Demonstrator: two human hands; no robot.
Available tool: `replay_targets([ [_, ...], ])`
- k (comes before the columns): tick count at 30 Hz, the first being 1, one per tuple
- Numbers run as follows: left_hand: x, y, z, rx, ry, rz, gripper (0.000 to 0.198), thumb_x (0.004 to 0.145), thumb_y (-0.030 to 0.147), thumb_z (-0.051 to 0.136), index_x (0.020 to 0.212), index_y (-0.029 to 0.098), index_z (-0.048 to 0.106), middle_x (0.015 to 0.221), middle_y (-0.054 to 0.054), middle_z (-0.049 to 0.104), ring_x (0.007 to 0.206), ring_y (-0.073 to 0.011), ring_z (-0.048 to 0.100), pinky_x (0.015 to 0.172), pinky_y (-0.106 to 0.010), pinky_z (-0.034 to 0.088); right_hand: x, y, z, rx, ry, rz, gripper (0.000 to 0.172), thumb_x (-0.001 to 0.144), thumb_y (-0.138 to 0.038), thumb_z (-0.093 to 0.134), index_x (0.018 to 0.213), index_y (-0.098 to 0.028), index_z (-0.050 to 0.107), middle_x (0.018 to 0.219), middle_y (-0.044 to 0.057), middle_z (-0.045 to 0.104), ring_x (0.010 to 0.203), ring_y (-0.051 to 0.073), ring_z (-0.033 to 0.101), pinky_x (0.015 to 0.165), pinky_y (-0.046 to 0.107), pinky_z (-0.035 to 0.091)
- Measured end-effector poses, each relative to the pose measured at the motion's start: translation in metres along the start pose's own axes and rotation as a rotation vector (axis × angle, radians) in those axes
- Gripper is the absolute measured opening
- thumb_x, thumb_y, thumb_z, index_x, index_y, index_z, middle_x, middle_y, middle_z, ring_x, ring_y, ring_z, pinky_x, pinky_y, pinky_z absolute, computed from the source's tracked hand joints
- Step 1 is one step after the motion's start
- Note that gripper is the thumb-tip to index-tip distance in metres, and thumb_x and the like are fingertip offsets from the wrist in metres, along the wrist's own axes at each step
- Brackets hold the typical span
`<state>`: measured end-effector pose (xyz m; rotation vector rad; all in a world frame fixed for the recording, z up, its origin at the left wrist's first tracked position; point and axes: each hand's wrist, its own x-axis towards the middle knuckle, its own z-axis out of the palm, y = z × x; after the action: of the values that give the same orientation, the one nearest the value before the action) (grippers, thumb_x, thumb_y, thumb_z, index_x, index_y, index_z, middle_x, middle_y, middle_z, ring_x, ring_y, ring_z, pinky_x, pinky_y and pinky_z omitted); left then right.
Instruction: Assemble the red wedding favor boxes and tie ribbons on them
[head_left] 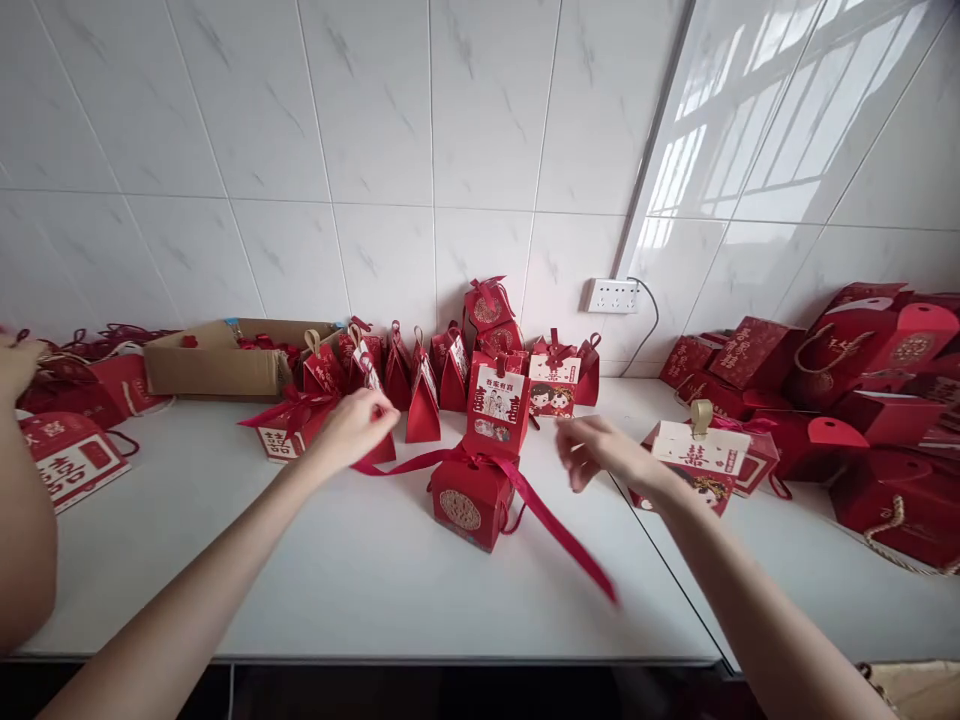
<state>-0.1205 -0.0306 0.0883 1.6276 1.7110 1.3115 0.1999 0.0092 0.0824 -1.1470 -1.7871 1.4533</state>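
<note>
A small red gift box (pixel 470 503) with a round gold emblem stands on the white table (pixel 360 580) in front of me. A red ribbon (pixel 559 530) is tied over its top, one end trailing left, the other lying toward the table's front right. My left hand (pixel 355 425) is closed in a pinch near the ribbon's left end; I cannot tell whether it grips it. My right hand (pixel 598 450) hovers right of the box with fingers loosely curled and nothing visible in it.
Several red gift boxes (pixel 496 405) and pouches stand in a row against the tiled wall. A cardboard box (pixel 217 365) sits back left, larger red bags (pixel 877 400) pile up at right. Another person's arm (pixel 22 500) shows at the far left. A wall socket (pixel 613 295) hangs behind.
</note>
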Motion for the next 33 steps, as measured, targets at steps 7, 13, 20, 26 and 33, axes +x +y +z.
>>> replay_targets([
  [7, -0.017, -0.011, 0.052, 0.267, -0.578, 0.026, 0.041, 0.076, 0.058, 0.054, 0.077, 0.017, 0.056, 0.072, 0.001, 0.058, 0.065, -0.0136, 0.052, 0.058, -0.023, 0.036, 0.015, 0.022, 0.048, -0.365, -0.067, 0.081, 0.043, 0.078, -0.058, 0.061, 0.075, -0.016, 0.054, 0.08, 0.007, 0.062, 0.074, 0.018, 0.062, 0.046, 0.024, 0.054],
  [13, -0.003, -0.009, 0.054, 0.073, -0.821, -0.031, 0.055, 0.059, 0.059, 0.073, 0.052, 0.016, 0.038, 0.048, 0.008, 0.032, 0.043, -0.0032, 0.026, 0.044, -0.019, 0.016, 0.03, 0.025, 0.02, -0.259, -0.247, 0.102, 0.047, 0.061, -0.056, 0.077, 0.067, -0.014, 0.057, 0.071, 0.002, 0.06, 0.069, 0.014, 0.061, 0.065, 0.026, 0.052],
  [20, 0.0, -0.04, 0.061, -0.353, -1.012, -0.236, 0.056, 0.051, 0.062, 0.078, 0.052, 0.014, 0.048, 0.04, 0.004, 0.049, 0.03, -0.0042, 0.036, 0.032, -0.017, 0.024, 0.042, 0.048, 0.013, 0.003, -0.517, -0.039, 0.041, 0.068, -0.048, 0.075, 0.06, -0.013, 0.054, 0.056, -0.004, 0.053, 0.055, 0.007, 0.05, 0.058, 0.022, 0.041],
  [26, -0.011, -0.058, 0.064, -0.512, -1.087, -0.308, 0.054, 0.053, 0.059, 0.079, 0.049, 0.012, 0.053, 0.038, -0.001, 0.054, 0.025, -0.0075, 0.041, 0.026, -0.018, 0.027, 0.032, 0.067, 0.02, 0.199, -0.574, 0.022, 0.038, 0.071, -0.044, 0.076, 0.072, -0.014, 0.053, 0.058, -0.003, 0.056, 0.048, 0.007, 0.048, 0.046, 0.02, 0.034],
  [33, -0.017, -0.054, 0.062, -0.577, -1.145, -0.298, 0.045, 0.064, 0.05, 0.077, 0.049, 0.011, 0.06, 0.041, -0.002, 0.056, 0.031, -0.0079, 0.048, 0.031, -0.016, 0.032, 0.029, 0.068, 0.023, 0.295, -0.507, -0.016, 0.047, 0.078, -0.051, 0.068, 0.059, -0.017, 0.042, 0.053, -0.006, 0.04, 0.048, 0.005, 0.04, 0.045, 0.02, 0.029],
])
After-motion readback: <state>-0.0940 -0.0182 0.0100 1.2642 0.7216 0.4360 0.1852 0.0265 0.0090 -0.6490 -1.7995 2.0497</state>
